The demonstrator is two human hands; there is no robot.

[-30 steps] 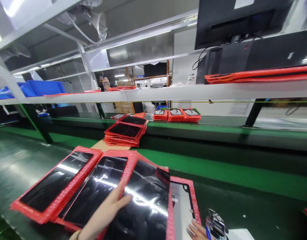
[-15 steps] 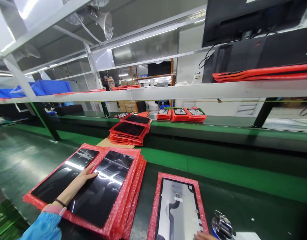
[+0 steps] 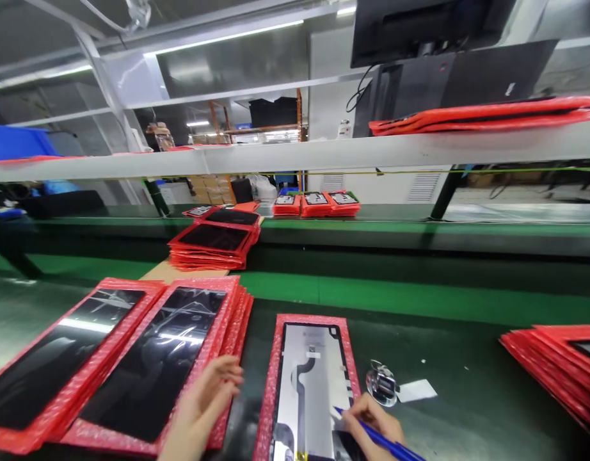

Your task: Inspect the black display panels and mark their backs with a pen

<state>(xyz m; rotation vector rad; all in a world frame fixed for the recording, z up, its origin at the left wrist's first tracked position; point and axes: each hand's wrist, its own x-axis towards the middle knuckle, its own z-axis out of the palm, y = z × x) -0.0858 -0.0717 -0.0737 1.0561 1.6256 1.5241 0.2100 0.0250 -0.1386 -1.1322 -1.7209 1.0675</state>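
A tablet screen panel (image 3: 318, 371) lies back side up on a pink bubble-wrap sheet (image 3: 265, 410), its silvery back crossed by a dark flex cable. My right hand (image 3: 374, 422) grips a slim blue pen-shaped tool (image 3: 384, 442), its tip over the panel's lower right part. Between that panel and the stack on the left, my left hand (image 3: 211, 397) hovers with fingers loosely bent and nothing visible in them. Beside it, a black glossy screen (image 3: 155, 365) tops a stack of pink bubble-wrap sheets. Another black screen (image 3: 64, 358) lies farther left on red wrap.
A shiny metal tape-dispenser-like object (image 3: 382, 384) and a white slip (image 3: 417, 390) lie right of the panel. Red-wrapped stacks stand at the far right (image 3: 554, 371) and behind (image 3: 213, 246). A white shelf (image 3: 295, 152) crosses above the bench, carrying a monitor (image 3: 429, 32).
My left hand has left the black screens and moved right. My right hand has come farther into view, with the blue tool showing over the panel. The view has turned right.
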